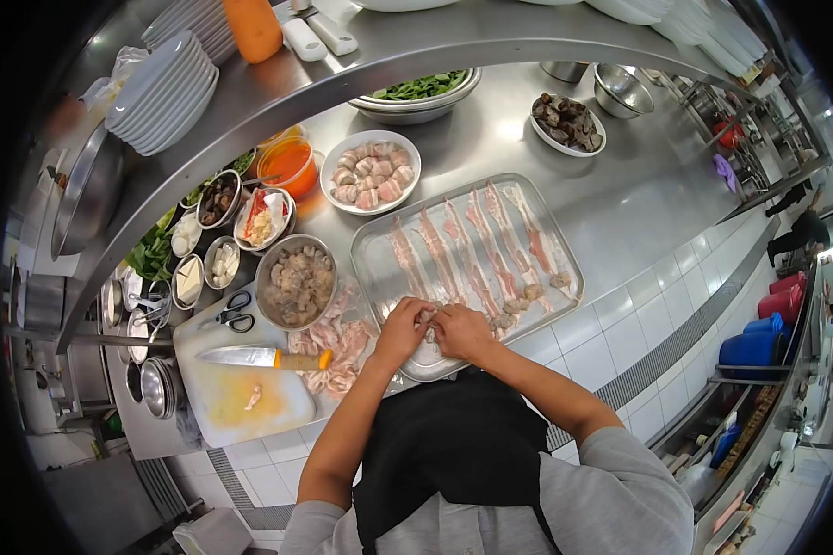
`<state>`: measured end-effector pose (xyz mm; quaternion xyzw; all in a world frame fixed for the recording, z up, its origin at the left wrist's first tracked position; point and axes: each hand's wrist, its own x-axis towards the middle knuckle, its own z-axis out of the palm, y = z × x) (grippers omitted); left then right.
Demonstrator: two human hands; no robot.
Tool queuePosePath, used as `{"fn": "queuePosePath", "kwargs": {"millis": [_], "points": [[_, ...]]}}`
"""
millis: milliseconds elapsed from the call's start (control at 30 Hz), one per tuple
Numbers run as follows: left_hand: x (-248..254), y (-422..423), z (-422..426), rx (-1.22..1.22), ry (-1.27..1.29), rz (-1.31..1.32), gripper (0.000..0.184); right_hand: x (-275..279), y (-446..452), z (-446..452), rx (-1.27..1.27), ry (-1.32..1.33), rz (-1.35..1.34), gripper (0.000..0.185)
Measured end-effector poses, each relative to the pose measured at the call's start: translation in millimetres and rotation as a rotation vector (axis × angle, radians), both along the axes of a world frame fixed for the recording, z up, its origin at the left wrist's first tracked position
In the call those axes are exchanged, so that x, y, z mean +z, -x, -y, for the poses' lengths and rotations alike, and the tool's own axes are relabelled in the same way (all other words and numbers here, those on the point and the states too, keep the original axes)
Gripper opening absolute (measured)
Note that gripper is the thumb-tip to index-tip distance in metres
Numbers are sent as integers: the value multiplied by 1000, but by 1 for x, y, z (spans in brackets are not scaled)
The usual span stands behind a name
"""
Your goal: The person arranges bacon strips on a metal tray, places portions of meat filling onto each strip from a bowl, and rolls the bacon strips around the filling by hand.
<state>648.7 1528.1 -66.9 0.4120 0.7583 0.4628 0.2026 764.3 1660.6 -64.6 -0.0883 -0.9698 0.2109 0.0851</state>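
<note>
A metal tray [565, 222] holds several long bacon strips [483, 236], laid side by side. Small greyish lumps of raw seafood [525, 298] sit at the near ends of some strips. My left hand [405, 331] and my right hand [465, 331] meet over the tray's near edge, fingers bent and pinched together. What lies between the fingertips is small and mostly hidden. Left of the tray is a metal bowl [296, 282] of similar greyish pieces, and loose bacon slices [329, 333] lie beside my left hand. Beyond the tray stands a white plate of bacon-wrapped rolls [372, 174].
On the left, a cutting board [217, 407] carries a yellow-handled knife [250, 358] and scissors [236, 313]. Several small ingredient bowls crowd the far left, near an orange liquid container [287, 165]. A raised metal shelf [435, 51] arches above. A plate of dark pieces [569, 125] stands at the back.
</note>
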Motion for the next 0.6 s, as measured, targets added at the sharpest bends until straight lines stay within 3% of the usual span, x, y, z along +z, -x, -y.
{"fn": "queuePosePath", "kwargs": {"millis": [133, 233, 400, 533, 600], "points": [[6, -1, 0, -3, -6, -20, 35, 12, 4, -7, 38, 77, -159, 14], [8, -3, -5, 62, 59, -21, 34, 12, 17, -14, -35, 136, -111, 15], [-4, -1, -15, 264, 29, -36, 19, 1, 32, -25, -141, 283, -72, 20], [-7, 3, -17, 287, 43, -21, 15, 4, 26, -27, -176, 406, -124, 20], [-12, 5, -19, 324, 45, 20, 14, 5, 15, -28, -65, 297, -137, 23]]}}
